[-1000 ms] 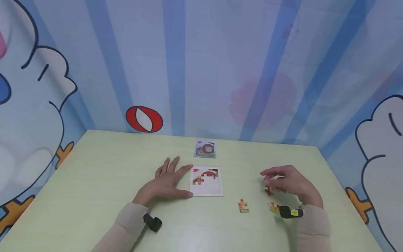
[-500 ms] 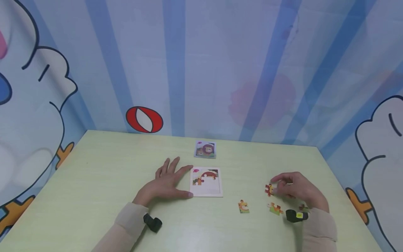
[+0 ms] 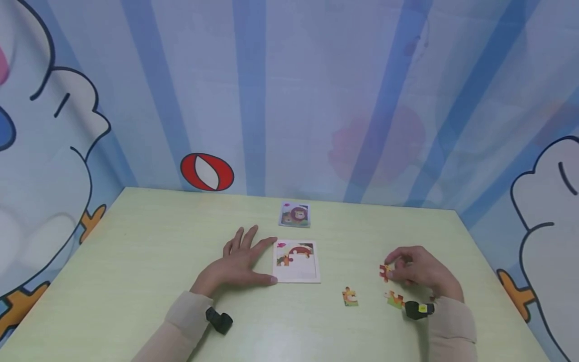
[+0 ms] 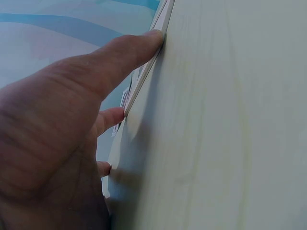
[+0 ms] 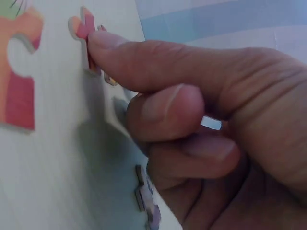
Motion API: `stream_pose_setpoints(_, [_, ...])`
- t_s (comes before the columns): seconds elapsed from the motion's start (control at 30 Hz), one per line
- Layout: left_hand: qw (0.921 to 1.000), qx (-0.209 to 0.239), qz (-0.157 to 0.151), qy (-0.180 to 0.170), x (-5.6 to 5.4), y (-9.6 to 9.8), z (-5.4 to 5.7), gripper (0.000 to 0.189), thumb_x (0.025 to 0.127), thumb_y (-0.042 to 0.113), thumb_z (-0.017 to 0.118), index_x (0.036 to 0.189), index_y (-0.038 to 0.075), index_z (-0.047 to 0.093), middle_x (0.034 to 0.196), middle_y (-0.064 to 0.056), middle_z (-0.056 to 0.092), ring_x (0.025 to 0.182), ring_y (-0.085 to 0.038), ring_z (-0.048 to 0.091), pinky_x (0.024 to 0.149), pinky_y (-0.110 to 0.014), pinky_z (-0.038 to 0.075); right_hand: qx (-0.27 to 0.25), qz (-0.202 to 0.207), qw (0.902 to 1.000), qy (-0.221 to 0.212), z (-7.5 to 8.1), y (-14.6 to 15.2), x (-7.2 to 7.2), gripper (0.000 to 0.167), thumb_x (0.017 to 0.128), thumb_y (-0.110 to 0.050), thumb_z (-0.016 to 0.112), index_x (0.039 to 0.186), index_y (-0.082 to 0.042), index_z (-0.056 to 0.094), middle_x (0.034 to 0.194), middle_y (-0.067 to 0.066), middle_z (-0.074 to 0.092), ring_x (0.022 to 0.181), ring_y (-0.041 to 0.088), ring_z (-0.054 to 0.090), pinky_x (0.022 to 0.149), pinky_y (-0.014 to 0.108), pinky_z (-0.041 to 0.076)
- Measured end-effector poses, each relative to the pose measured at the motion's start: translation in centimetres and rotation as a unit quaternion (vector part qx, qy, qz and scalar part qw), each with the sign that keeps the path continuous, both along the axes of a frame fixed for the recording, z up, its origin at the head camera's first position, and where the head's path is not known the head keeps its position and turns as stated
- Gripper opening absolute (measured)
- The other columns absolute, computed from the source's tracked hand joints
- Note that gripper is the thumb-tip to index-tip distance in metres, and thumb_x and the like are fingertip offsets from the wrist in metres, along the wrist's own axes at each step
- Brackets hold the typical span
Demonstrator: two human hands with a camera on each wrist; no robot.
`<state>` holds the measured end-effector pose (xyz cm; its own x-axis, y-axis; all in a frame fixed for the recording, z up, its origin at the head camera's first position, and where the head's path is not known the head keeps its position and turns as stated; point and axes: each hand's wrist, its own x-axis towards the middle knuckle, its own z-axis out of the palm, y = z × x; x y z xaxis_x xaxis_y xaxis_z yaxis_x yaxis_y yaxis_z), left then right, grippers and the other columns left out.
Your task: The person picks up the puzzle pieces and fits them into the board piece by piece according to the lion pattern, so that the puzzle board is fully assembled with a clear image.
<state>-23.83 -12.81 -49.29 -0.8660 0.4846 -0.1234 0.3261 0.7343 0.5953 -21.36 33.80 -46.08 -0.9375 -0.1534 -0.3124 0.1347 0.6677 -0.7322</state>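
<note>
My right hand (image 3: 420, 271) is low over the right of the table, pinching a red-and-orange jigsaw piece (image 3: 384, 272) between thumb and forefinger. In the right wrist view that jigsaw piece (image 5: 84, 29) stands tilted at the thumb tip, and the other fingers are curled into the palm. My left hand (image 3: 237, 261) lies spread, thumb and forefinger straight against the left corners of a white puzzle tray (image 3: 296, 281). Several joined pieces fill the tray's upper and left parts; its lower right shows bare white. From the left wrist, the thumb (image 4: 139, 48) presses the tray's edge.
A yellow-green jigsaw piece (image 3: 350, 296) lies right of the tray. An orange-and-green piece (image 3: 394, 299) is in front of the right hand, and a purplish piece (image 5: 147, 196) shows under that hand. Behind the tray sits a lion picture card (image 3: 295, 215). A printed curtain (image 3: 298, 100) rises behind the table.
My right hand has come down from above the loose pieces onto the red-and-orange piece, and the piece has shifted slightly left. My left hand and the tray stay as they were.
</note>
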Motion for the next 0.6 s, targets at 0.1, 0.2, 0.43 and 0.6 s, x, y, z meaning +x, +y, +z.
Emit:
stream_pose_setpoints(0.1, [1.0, 0.001, 0.0, 0.004, -0.1, 0.0, -0.4, 0.101, 0.084, 0.067, 0.079, 0.168, 0.037, 0.033, 0.183, -0.017, 0.0, 0.166, -0.053, -0.011, 0.126, -0.082, 0.002, 0.006, -0.007, 0.9999, 0.006, 0.0, -0.3, -0.1, 0.023, 0.095, -0.014, 0.08, 0.114, -0.003, 0.073, 0.088, 0.004, 0.058, 0.064, 0.016, 0.052, 0.062, 0.032, 0.049])
stream_pose_setpoints(0.2, [1.0, 0.002, 0.001, 0.004, -0.2, 0.0, -0.5, 0.101, 0.083, 0.067, 0.08, 0.168, 0.037, 0.034, 0.183, -0.017, 0.0, 0.166, -0.053, -0.011, 0.126, -0.082, 0.002, 0.018, -0.021, 0.9996, 0.011, 0.1, -0.6, -0.1, 0.031, 0.094, -0.014, 0.081, 0.121, -0.003, 0.071, 0.093, 0.005, 0.058, 0.066, 0.017, 0.053, 0.063, 0.032, 0.049])
stream_pose_setpoints(0.43, [1.0, 0.007, 0.002, 0.004, 0.0, 0.0, -0.2, 0.101, 0.083, 0.067, 0.08, 0.168, 0.035, 0.035, 0.182, -0.018, 0.002, 0.166, -0.054, -0.009, 0.125, -0.082, 0.002, 0.032, -0.032, 0.9989, 0.008, 0.5, -1.0, -0.2, 0.034, 0.093, -0.013, 0.081, 0.124, -0.002, 0.072, 0.096, 0.007, 0.058, 0.07, 0.02, 0.054, 0.066, 0.033, 0.05])
stream_pose_setpoints(0.6, [1.0, 0.004, 0.004, -0.003, 0.3, 0.0, 0.4, 0.1, 0.084, 0.063, 0.082, 0.168, 0.033, 0.035, 0.182, -0.018, 0.002, 0.166, -0.054, -0.009, 0.126, -0.082, 0.002, 0.027, -0.032, 0.9991, 0.002, 0.4, -1.3, -0.3, 0.032, 0.092, -0.013, 0.082, 0.12, -0.003, 0.072, 0.098, 0.007, 0.059, 0.073, 0.02, 0.054, 0.066, 0.033, 0.05])
